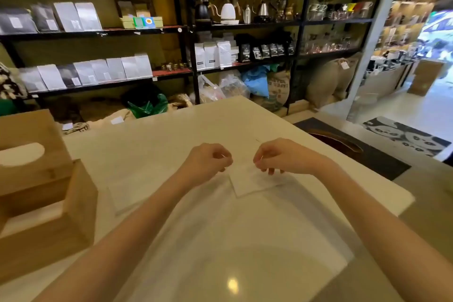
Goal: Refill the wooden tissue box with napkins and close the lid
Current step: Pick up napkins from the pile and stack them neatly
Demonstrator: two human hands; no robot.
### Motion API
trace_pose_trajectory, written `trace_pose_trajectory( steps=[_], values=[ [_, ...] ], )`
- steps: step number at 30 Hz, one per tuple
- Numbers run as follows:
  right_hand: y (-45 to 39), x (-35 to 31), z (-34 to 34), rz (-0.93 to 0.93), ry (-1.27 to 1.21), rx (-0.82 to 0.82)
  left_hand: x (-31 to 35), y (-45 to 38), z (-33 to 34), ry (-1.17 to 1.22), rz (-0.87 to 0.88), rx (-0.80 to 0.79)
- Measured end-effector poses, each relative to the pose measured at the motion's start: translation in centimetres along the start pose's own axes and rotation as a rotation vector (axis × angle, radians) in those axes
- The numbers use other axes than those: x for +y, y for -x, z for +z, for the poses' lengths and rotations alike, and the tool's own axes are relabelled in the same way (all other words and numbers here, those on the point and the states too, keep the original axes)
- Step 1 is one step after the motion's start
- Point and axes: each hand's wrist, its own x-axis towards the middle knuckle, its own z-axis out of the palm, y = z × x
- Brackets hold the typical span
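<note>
Warm indoor light, tabletop [245,240] glare, blurred edges.

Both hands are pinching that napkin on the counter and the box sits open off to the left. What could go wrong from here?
1. The left hand and right hand pinch one thin napkin by opposite edges; pulling apart may tear it.
2. The wooden box lies far to the left, so the napkin could unfold or drop on the way.
3. The lid rests tilted on the box; a bump while loading might knock it off.
</note>
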Motion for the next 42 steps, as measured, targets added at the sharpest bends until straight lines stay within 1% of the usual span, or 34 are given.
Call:
trace_pose_trajectory(
  steps=[2, 4, 6, 8, 10, 14, 17, 23, 27, 31, 35, 38, 40, 42],
  values=[
    [0.3, 1.1, 0.1, -0.008, -0.011, 0.159, 0.1, -0.5, 0.8, -0.127, 0.072, 0.066],
    [0.4, 2.4, 0.7, -0.017, 0.027, 0.295, -0.1, -0.9, 1.8, -0.236, 0.104, 0.095],
    [0.4, 3.2, 1.2, -0.006, 0.027, 0.366, 0.1, -1.3, 2.6, -0.395, 0.111, 0.091],
    [0.3, 3.7, 1.6, -0.014, 0.08, 0.417, 0.1, -1.7, 3.0, -0.534, 0.113, 0.089],
    [0.0, 4.2, 2.1, -0.047, 0.155, 0.413, 0.0, -1.9, 3.5, -0.603, 0.116, 0.082],
    [-0.7, 4.5, 2.9, -0.076, 0.365, 0.35, -0.5, -2.0, 4.1, -0.658, 0.111, 0.079],
    [-1.0, 4.3, 3.0, -0.087, 0.453, 0.335, -0.6, -2.0, 4.1, -0.597, 0.107, 0.064],
    [-1.5, 3.4, 2.3, -0.037, 0.354, 0.329, -0.8, -2.1, 4.0, -0.478, 0.149, 0.103],
    [-1.6, 2.8, 1.8, -0.012, 0.242, 0.304, -0.6, -2.0, 3.4, -0.293, 0.123, 0.117],
    [-0.9, 1.6, 1.2, -0.065, 0.101, 0.361, -0.3, -0.9, 1.6, -0.11, 0.153, 0.177],
    [0.0, -1.2, 0.6, -0.208, 0.055, 0.361, 0.0, 1.2, -1.2, 0.018, 0.136, 0.221],
    [0.8, -3.7, 0.6, -0.271, -0.109, 0.351, 0.2, 3.6, -3.4, 0.136, 0.055, 0.206],
    [1.1, -5.3, 1.3, -0.302, -0.289, 0.283, 0.1, 5.6, -4.8, 0.23, 0.011, 0.222],
    [1.3, -6.8, 2.0, -0.339, -0.417, 0.212, 0.0, 7.6, -6.1, 0.354, -0.057, 0.264]
  ],
)
